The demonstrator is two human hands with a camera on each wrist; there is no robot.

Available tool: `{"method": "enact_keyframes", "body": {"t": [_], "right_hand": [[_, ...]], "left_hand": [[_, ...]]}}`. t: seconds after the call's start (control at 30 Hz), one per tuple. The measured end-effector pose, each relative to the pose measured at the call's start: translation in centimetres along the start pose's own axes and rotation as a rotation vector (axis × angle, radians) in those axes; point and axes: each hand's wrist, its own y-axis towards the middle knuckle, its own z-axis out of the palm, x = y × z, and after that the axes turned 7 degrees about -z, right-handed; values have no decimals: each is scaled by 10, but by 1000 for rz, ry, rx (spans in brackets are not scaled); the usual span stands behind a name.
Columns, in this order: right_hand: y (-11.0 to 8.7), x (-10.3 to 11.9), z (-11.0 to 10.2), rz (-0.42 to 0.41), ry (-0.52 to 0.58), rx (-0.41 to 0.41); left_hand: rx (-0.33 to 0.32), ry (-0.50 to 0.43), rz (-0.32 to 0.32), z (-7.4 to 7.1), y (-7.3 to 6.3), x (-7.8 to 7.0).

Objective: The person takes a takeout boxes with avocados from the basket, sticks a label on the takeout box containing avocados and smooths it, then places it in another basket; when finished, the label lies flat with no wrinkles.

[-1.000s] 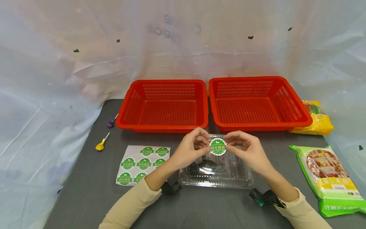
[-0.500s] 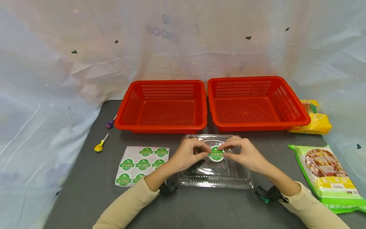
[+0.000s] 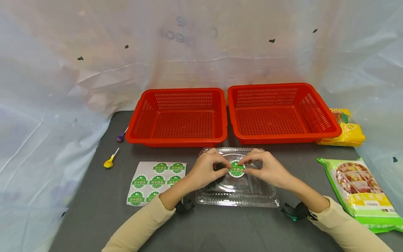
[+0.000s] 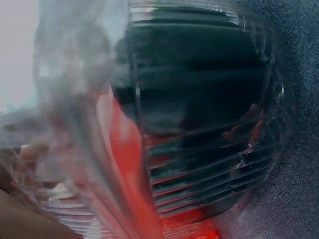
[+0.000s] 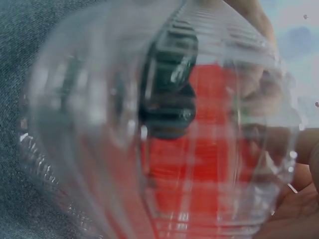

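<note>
Fingers (image 3: pixel 224 160) of the left hand (image 3: pixel 204 170) are curled, thumb and index nearly together, pinching the left edge of the sticker (image 3: pixel 236 170); the right hand (image 3: pixel 267 170) pinches its right edge, thumb and index slightly wider apart. Both forearms (image 3: pixel 143 224) slant up from the bottom of the frame and converge just right of centre. There, below mid-height, the sticker is over the clear box (image 3: pixel 237 200); whether they touch cannot be told.

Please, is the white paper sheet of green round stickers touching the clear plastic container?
Apart. The head view shows grey table between the white sticker sheet and the clear plastic container.
</note>
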Motion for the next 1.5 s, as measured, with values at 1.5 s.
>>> {"method": "enact_keyframes", "body": {"t": [1.5], "right_hand": [[3, 0, 12, -172, -252, 12]], "left_hand": [[-51, 201, 18, 12, 2, -1]]}}
